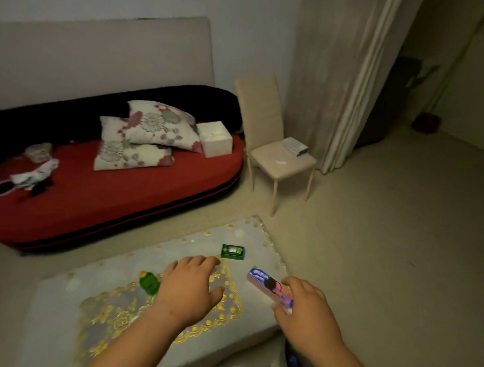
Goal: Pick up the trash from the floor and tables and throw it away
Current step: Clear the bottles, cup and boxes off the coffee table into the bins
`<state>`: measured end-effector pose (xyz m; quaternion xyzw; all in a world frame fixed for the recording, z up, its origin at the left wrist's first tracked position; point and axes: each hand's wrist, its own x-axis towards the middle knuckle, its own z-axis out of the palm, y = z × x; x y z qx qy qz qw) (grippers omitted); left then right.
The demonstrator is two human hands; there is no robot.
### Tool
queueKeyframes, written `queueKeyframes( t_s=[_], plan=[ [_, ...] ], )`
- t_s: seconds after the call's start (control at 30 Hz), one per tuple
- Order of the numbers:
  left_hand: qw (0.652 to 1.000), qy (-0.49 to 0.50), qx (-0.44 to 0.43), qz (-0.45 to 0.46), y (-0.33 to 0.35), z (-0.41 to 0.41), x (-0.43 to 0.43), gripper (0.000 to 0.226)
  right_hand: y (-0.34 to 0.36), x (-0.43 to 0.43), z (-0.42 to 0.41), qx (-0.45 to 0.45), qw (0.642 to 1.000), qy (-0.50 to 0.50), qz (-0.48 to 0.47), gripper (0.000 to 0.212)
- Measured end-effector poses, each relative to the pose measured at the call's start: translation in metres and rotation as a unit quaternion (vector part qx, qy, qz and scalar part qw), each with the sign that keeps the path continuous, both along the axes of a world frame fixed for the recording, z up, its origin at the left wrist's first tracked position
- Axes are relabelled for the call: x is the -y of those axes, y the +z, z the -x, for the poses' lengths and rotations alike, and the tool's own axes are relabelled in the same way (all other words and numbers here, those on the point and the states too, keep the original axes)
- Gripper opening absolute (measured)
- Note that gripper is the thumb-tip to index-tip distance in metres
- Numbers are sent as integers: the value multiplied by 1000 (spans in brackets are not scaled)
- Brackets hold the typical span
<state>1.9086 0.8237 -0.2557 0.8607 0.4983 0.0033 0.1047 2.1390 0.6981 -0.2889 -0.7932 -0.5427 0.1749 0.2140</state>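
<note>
A long pink-and-blue printed carton is grasped by the right hand above the right edge of the low table.

The carton is pinched at its near end between thumb and fingers, tilted, its far end raised over the grey, gold-embroidered tablecloth. The left hand is spread flat, fingers released, over the cloth with nothing held. A small green rectangular box is seen just beyond its fingertips, and a crumpled green wrapper just beside its outer edge.
</note>
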Motion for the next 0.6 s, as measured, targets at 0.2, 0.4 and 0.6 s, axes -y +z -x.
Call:
queueKeyframes(
  t_s=[0.2, 0.4, 0.6],
  plan=[
    [996, 88, 0, 13, -2, 123, -38, 59, 1, -63, 100, 3, 998, 58, 13, 51],
    [994, 99, -11, 40, -23, 215, -84, 58, -12, -107, 196, 1, 997, 74, 29, 48],
    [993, 98, -20, 67, -46, 249, -110, 57, -35, -126, 242, -10, 993, 104, 57, 51]
  ],
)
